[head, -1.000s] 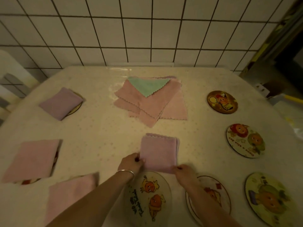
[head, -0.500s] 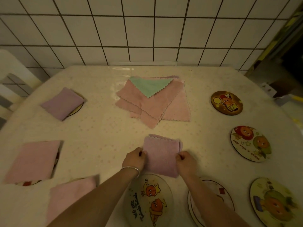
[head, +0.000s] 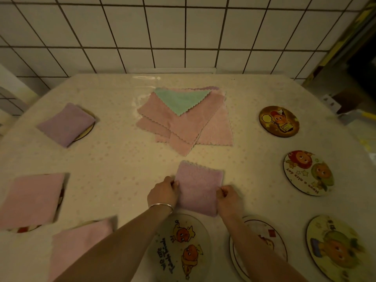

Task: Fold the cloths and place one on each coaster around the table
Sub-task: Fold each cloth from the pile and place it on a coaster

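While your left hand (head: 162, 193) and right hand (head: 229, 198) pinch the folded purple cloth (head: 198, 190) by its side edges, seemingly fully folded, lift it onto the nearest bare coaster (head: 182, 248) beside 1 more.

Round coaster at the right edge of the table (head: 308, 173): curved lettering along its rim reads "Have a nice day". Near coaster between the forearms (head: 181, 249): handwritten-style lettering beside two cartoon figures, too blurred to read.
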